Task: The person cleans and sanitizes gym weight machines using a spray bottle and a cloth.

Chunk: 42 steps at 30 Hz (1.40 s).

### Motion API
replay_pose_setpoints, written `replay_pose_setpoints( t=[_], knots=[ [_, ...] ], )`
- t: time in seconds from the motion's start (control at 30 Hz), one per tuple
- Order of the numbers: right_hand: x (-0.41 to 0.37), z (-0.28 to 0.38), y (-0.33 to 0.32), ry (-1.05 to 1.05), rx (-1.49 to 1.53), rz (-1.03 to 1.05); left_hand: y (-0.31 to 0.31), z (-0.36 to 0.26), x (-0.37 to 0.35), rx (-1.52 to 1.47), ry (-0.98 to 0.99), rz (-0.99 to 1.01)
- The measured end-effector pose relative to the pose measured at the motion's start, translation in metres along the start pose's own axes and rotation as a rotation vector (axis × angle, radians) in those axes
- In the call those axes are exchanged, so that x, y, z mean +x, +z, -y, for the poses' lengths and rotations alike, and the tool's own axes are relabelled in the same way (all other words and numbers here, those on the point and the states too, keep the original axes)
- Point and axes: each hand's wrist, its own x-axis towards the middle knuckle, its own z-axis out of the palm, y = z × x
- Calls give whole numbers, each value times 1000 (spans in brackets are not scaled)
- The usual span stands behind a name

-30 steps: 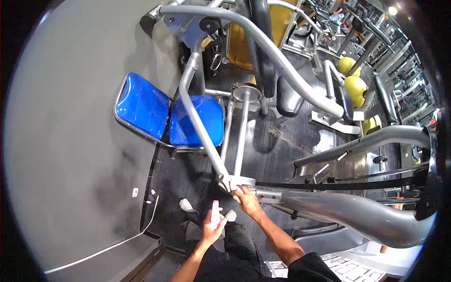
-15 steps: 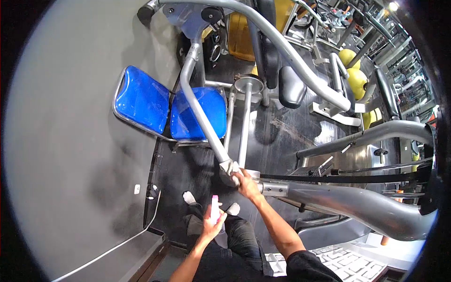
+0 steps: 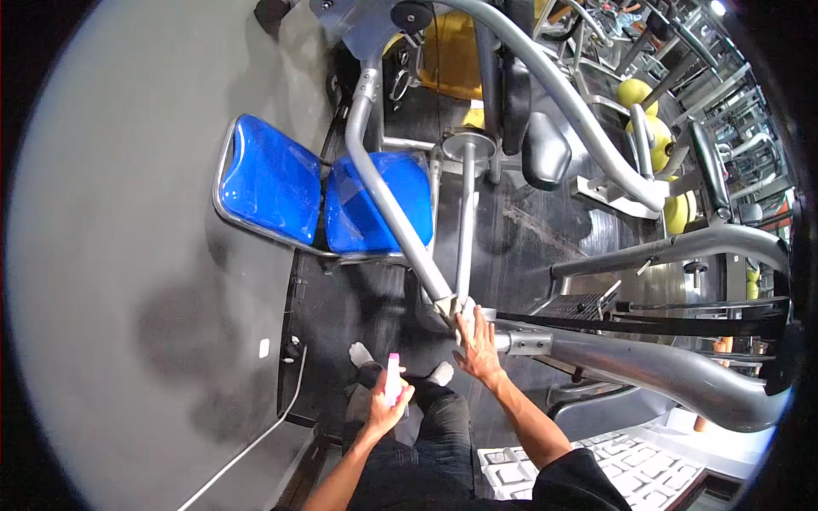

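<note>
My left hand (image 3: pixel 388 407) is closed around a small white bottle with a pink top (image 3: pixel 393 381), held upright in front of my legs. My right hand (image 3: pixel 480 347) presses a white cloth (image 3: pixel 465 320) onto the joint of a grey gym machine, its fingers long and partly spread over it. Part of the cloth is hidden beneath that hand. From this joint, one slanting silver tube (image 3: pixel 396 221) and one straight bar (image 3: pixel 467 221) run away from me. A thick grey frame tube (image 3: pixel 630 366) extends to the right.
A blue chair (image 3: pixel 379 204) stands by the grey wall (image 3: pixel 153 255) at left. A cable (image 3: pixel 256 439) runs along the wall's base. Black padded seats (image 3: pixel 550 149), yellow balls (image 3: pixel 656 140) and more machines fill the right. My feet in socks stand on dark flooring.
My right hand's fingers have straightened over the cloth, where they were curled before. The bottle stays in my left hand. The whole view has shifted slightly.
</note>
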Motion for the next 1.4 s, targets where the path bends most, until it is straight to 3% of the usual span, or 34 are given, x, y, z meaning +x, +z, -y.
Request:
replay_pose_setpoints(
  t=[0.23, 0.4, 0.5, 0.83, 1.03, 1.4],
  knots=[
    [3, 17, -14, 57, -106, 183, -53, 5, 22, -9, -94, 14],
    [10, 16, -7, 113, -162, 433, -80, 0, 50, 97, 11, 12],
    [14, 12, -4, 130, -123, 497, -88, -3, 63, 57, -28, 5],
    [11, 10, 8, 126, -205, 514, -90, 7, 94, 57, 110, 65],
    [10, 10, 13, 130, -246, 504, -92, -10, 95, 86, -21, 106],
    [12, 15, 7, 157, -229, 525, -94, -17, 98, 9, -9, 116]
  ],
)
